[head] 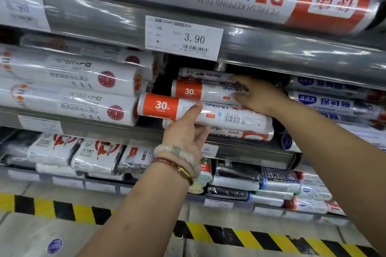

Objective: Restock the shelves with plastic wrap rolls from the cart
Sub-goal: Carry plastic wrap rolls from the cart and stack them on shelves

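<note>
Nearest, the left hand [186,131] grips the front plastic wrap roll [204,113] from beneath, seating it on the middle shelf [104,129]. Farther right, the right hand [255,95] seemingly presses spread fingers against the stacked rolls [200,92]. Next: push it level, then release.

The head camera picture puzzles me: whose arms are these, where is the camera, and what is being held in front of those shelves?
No machine here: a person wears one wide-angle camera on the head, looking forward and down, so the arms are their own. The left hand, with bracelets on its wrist, grips a plastic wrap roll with an orange end marked 30m, at the front of the middle shelf. The right hand reaches over similar rolls stacked behind, fingers spread on them. A price tag reading 3.90 hangs on the shelf edge above. Striped floor tape runs below.
</note>
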